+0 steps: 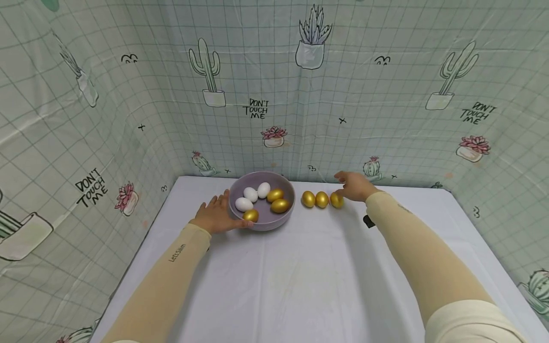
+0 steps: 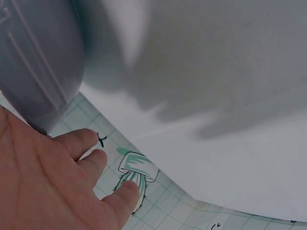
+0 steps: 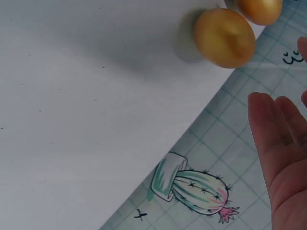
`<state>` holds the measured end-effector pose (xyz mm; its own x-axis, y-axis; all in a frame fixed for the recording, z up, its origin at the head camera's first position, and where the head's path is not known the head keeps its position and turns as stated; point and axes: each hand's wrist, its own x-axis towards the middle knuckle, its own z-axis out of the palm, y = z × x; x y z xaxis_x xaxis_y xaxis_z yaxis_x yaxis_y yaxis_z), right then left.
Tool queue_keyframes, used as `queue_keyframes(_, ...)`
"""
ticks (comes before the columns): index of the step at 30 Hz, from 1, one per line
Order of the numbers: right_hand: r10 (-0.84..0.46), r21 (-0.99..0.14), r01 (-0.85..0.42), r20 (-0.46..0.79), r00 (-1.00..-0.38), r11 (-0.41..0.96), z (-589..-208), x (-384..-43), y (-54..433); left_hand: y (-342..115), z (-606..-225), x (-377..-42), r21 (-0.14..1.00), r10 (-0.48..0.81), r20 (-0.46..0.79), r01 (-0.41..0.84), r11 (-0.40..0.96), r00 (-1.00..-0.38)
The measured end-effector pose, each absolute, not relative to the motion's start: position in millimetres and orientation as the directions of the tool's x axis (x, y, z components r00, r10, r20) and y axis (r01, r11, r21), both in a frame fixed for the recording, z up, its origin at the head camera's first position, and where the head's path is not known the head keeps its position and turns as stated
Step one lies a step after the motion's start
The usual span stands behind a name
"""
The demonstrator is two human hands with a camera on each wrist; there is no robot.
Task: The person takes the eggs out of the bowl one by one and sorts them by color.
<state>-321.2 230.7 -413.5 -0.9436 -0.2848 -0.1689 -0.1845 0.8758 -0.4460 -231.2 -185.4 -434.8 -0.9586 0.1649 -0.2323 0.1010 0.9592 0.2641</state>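
The left hand (image 1: 216,215) lies spread against the purple bowl (image 1: 271,226) on the tabletop (image 1: 291,281), probably so that the bowl does not slide. To the right of it, three golden eggs (image 1: 321,199) lie in a short row, perhaps for easy reaching, and the right hand (image 1: 355,186) hangs loosely wide at the endmost egg (image 1: 337,201); whether it touches, I cannot tell.

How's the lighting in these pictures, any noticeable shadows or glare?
Head view: fairly even light, a soft shadow beside the right sleeve on the white table, small highlights on the gold eggs; left wrist view: dimmer, a broad gray shadow spreading beside the purple bowl; right wrist view: also dim, a soft shadow beside the fully visible gold egg.
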Motion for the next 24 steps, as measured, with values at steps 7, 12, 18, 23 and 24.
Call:
queue_keyframes(7,-0.345,-0.444,-0.257,-0.129,-0.930,0.859,-394,-319,211,-186,-435,-232,0.265,0.170,-0.228,0.107,0.958,-0.959)
queue_keyframes(12,-0.392,-0.453,-0.308,-0.104,-0.914,0.837,-385,-319,195,-186,-435,-231,0.262,0.170,-0.228,0.108,0.959,-0.959)
queue_keyframes(18,-0.458,-0.453,-0.378,-0.078,-0.886,0.808,-379,-318,174,-185,-434,-230,0.263,0.169,-0.234,0.105,0.959,-0.957)
queue_keyframes(23,-0.518,-0.448,-0.443,-0.054,-0.853,0.776,-376,-317,153,-186,-434,-230,0.264,0.168,-0.235,0.104,0.959,-0.957)
queue_keyframes(24,-0.529,-0.446,-0.455,-0.049,-0.847,0.771,-376,-317,148,-186,-434,-231,0.264,0.169,-0.235,0.105,0.959,-0.957)
